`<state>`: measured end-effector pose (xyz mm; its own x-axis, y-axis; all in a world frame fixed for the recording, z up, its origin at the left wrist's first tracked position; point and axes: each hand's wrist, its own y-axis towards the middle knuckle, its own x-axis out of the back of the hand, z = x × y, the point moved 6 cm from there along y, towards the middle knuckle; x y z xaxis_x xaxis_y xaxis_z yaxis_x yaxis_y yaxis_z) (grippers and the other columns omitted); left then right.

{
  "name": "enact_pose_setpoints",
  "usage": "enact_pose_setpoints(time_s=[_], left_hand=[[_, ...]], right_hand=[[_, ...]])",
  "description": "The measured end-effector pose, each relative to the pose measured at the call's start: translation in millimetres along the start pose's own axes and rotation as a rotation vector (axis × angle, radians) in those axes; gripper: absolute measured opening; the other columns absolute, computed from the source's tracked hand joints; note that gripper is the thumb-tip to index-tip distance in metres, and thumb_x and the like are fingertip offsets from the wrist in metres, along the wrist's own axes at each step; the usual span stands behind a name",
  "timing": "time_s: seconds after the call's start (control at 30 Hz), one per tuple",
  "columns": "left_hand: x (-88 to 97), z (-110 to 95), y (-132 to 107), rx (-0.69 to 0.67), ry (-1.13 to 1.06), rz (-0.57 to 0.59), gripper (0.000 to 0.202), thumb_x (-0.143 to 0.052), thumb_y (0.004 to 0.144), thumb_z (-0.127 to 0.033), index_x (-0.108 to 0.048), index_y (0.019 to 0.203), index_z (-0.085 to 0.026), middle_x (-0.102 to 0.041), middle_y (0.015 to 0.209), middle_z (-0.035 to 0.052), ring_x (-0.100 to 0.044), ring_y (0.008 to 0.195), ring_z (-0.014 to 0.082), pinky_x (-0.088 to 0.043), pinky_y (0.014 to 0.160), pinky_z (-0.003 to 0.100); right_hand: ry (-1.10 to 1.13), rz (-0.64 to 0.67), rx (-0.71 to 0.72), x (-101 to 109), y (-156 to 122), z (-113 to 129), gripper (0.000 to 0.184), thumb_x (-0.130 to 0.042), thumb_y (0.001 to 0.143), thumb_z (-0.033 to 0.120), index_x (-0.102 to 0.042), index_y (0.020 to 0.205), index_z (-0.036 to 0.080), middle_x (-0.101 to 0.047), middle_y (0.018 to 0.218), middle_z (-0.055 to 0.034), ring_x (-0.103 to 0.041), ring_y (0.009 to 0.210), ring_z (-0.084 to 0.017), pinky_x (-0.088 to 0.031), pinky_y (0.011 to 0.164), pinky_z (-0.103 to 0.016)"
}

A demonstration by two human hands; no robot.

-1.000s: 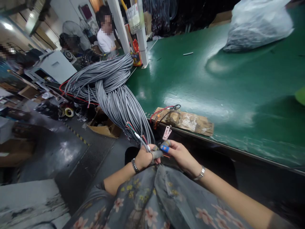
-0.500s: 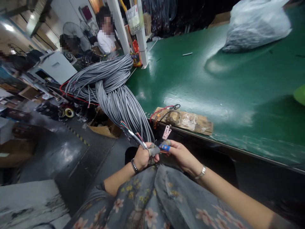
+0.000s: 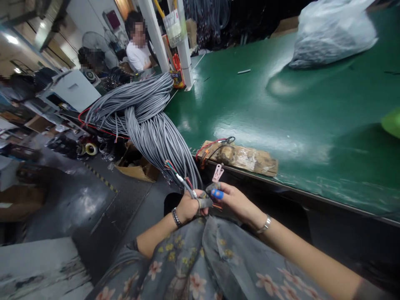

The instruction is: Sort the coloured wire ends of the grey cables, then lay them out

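Observation:
My left hand (image 3: 188, 207) is closed around grey cables (image 3: 183, 182). Their cut ends, with thin coloured wires fanning out, point up and left past my knuckles. Orange wire tips (image 3: 216, 206) stick out of the fist toward my other hand. My right hand (image 3: 233, 198) has thumb and forefinger pinched together right beside that fist; whatever lies between them is hidden. Blue tape wraps the right thumb, and worn grey coverings are on fingers of both hands. Just above the right fingertips, a pink clip (image 3: 218, 172) stands at the bench edge.
A large bundle of grey cable (image 3: 156, 125) drapes over the corner of the green bench (image 3: 237, 108). A wooden block (image 3: 250, 159) with red and black leads lies along the edge. Farther back are a plastic bag (image 3: 333, 35), a white post (image 3: 185, 58) and a seated person (image 3: 137, 50).
The stripped cable ends have swung slightly right and down. My right thumb has shifted up a little from the orange wire tips. The view has moved slightly.

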<state>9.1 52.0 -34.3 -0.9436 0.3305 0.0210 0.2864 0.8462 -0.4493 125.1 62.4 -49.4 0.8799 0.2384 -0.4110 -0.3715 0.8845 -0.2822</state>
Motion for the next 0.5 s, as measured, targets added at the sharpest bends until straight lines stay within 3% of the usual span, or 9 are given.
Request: enact_pose_setpoints(time_s=[0.1,0.3,0.5], left_hand=[[-1.5,-2,0,0.012,0.115,0.025,0.029,-0.065,0.061,-0.036,-0.055,0.044,-0.015,-0.049,0.040,-0.0005,-0.041,0.039,0.0087,-0.032,0.043,0.022],[-5.7,-6,-3,-0.012,0.158,0.086,0.027,-0.066,0.062,-0.034,-0.055,0.045,-0.015,-0.048,0.041,-0.0016,-0.040,0.041,0.0080,-0.030,0.043,0.022],[-4.5,-5,0,0.080,-0.167,0.036,0.032,-0.072,0.054,-0.040,-0.055,0.045,-0.014,-0.052,0.040,0.0015,-0.040,0.033,0.0075,-0.029,0.037,0.021]], right_hand=[[-0.035,-0.006,0.013,-3,2,1,0.039,-0.081,0.053,0.046,-0.060,0.068,0.017,-0.058,0.063,0.0016,-0.049,0.058,-0.012,-0.038,0.059,-0.027],[0.196,-0.300,0.014,21,6,-7,0.044,-0.084,0.044,0.047,-0.054,0.059,0.019,-0.043,0.046,0.0076,-0.034,0.045,-0.007,-0.028,0.046,-0.022],[0.310,-0.220,-0.069,25,13,-9,0.049,-0.077,0.051,0.062,-0.061,0.067,0.018,-0.057,0.061,0.0004,-0.043,0.050,-0.009,-0.037,0.048,-0.024]])
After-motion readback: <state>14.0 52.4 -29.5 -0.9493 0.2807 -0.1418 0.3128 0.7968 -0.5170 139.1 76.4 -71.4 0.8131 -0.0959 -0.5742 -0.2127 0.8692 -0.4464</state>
